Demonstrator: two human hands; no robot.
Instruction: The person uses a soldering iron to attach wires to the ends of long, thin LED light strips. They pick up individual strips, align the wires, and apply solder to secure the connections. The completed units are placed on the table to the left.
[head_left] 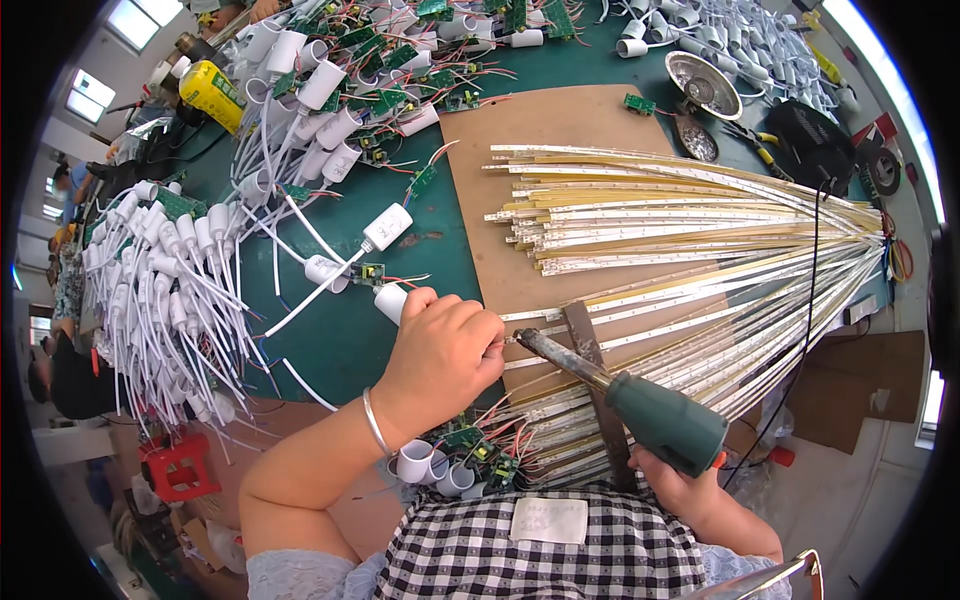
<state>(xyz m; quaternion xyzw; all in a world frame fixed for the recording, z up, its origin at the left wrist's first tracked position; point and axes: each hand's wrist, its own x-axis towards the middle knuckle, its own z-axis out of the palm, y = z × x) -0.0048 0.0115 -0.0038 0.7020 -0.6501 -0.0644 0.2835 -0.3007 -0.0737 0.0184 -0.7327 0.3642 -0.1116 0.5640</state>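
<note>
My left hand (440, 350) is closed in a pinch on what looks like a thin wire, mostly hidden by the fingers. A white plastic cap (390, 302) touches the back of that hand. In my right hand (675, 482) is a soldering iron (665, 422) with a green handle. Its dark tip points left and ends right beside my left fingertips, at the end of a narrow LED strip (530, 316). A dark flat bar (597, 385) lies across the lower strips. Below my left wrist, white caps (437, 466) and green circuit boards (465, 437) with red wires are gathered.
A fanned bundle of LED strips (640, 215) rests on a brown board (560, 120). Left stand piles of white caps with cables (165, 270). At the back right are a metal bowl (703, 85), pliers (755, 145) and black tape (884, 170). The iron's black cord (812, 270) crosses the strips.
</note>
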